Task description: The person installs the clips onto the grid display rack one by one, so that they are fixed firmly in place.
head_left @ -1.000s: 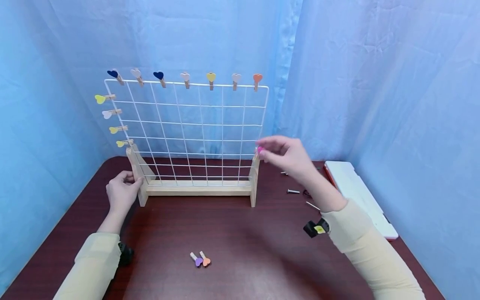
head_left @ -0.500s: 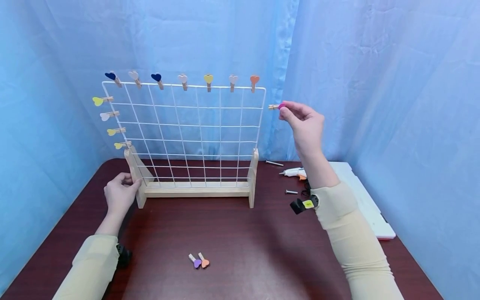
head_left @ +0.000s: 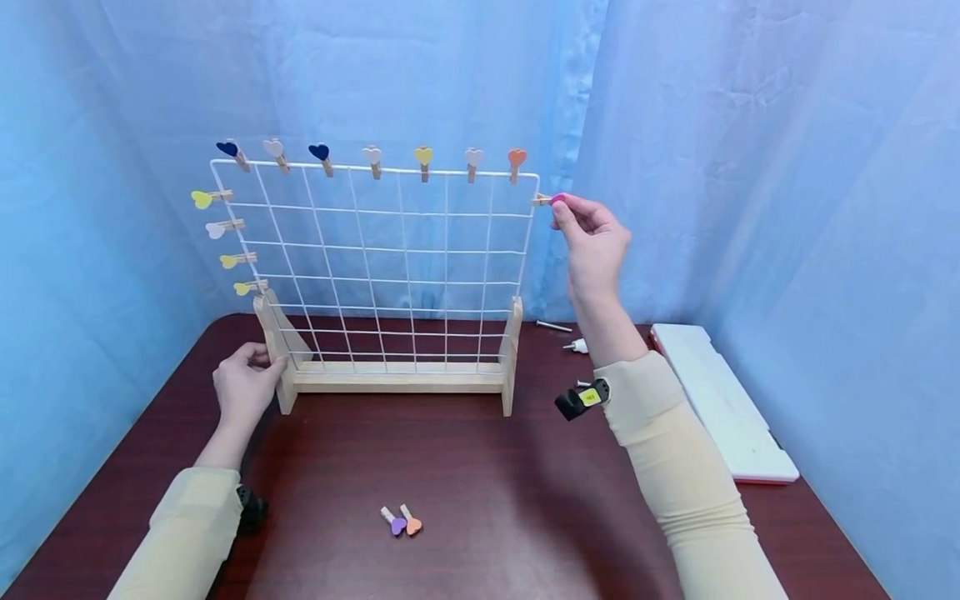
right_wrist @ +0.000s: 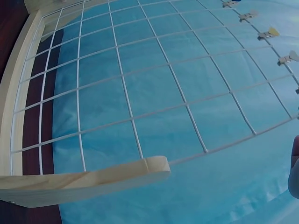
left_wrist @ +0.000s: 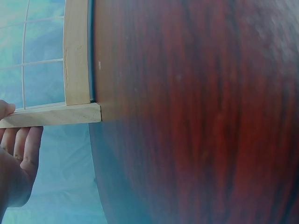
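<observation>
My right hand (head_left: 597, 250) pinches a small clothespin with a pink heart (head_left: 557, 199) between thumb and fingertips. The clothespin's wooden tip meets the upper right side wire of the white wire grid (head_left: 446, 249); whether it clamps the wire is too small to tell. Only the edge of this hand (right_wrist: 294, 172) shows in the right wrist view. My left hand (head_left: 245, 383) holds the left wooden leg of the stand (head_left: 283, 367), thumb on one face and fingers on the other, as the left wrist view shows. Heart clothespins line the grid's top, including an orange one (head_left: 516, 158), and its left side.
Two clothespins, one with a purple heart (head_left: 398, 526) and one with an orange heart (head_left: 413, 526), lie on the dark table (head_left: 465, 467) in front. At right are a white case (head_left: 723, 408), a screw (head_left: 553, 326) and a partly hidden white glue gun (head_left: 577, 345).
My right hand has risen from the right leg's top with the pink-heart clothespin, then moved left so its tip meets the grid's side wire. The left hand stays on the stand's leg.
</observation>
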Demonstrator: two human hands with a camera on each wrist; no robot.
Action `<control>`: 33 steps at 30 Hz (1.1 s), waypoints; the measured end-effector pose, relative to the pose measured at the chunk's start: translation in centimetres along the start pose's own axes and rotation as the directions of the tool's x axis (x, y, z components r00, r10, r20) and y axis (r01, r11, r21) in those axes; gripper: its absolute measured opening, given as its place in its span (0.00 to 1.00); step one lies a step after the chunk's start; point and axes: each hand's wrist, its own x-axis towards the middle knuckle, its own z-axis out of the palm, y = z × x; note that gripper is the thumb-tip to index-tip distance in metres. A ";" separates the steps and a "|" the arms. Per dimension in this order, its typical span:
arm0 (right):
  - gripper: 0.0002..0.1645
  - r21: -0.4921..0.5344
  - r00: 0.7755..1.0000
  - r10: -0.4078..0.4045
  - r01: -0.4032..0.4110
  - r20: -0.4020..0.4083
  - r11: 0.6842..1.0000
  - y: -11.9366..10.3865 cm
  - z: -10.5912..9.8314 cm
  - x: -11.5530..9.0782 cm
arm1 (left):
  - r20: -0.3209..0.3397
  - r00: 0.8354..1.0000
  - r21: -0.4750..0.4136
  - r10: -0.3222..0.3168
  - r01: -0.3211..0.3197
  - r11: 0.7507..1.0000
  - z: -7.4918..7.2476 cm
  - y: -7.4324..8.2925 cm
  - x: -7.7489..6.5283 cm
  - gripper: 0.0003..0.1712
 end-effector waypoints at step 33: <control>0.21 -0.448 0.700 0.168 0.237 0.694 0.862 2.3 -1.6 -13.1 | 0.006 1.000 0.013 -0.025 0.025 1.000 0.3 -0.3 0.3 0.13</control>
